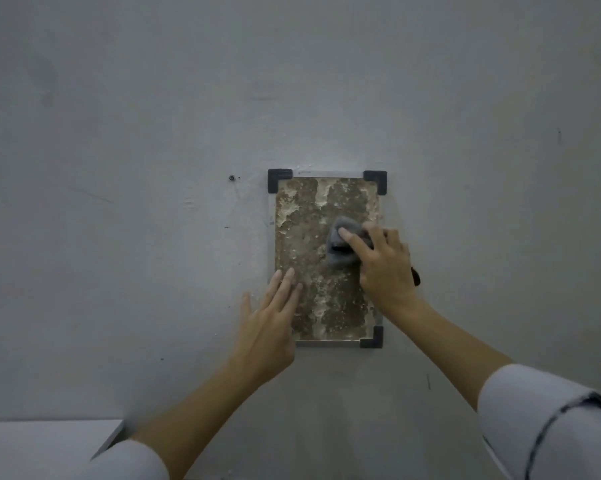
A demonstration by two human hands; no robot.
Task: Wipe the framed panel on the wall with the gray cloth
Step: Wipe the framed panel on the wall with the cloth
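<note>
A rectangular panel [306, 237] with a mottled brown, stained surface hangs on the grey wall, edged by a thin metal frame with black corner pieces. My right hand [382, 261] presses a bunched gray cloth [340, 244] against the panel's right middle part. My left hand [268, 317] lies flat with fingers spread over the panel's lower left edge and covers that corner. It holds nothing.
A small screw or hole [232, 178] sits in the wall left of the panel's top. A white ledge or surface [42, 445] fills the bottom left corner. A dark object [416, 276] shows just behind my right wrist.
</note>
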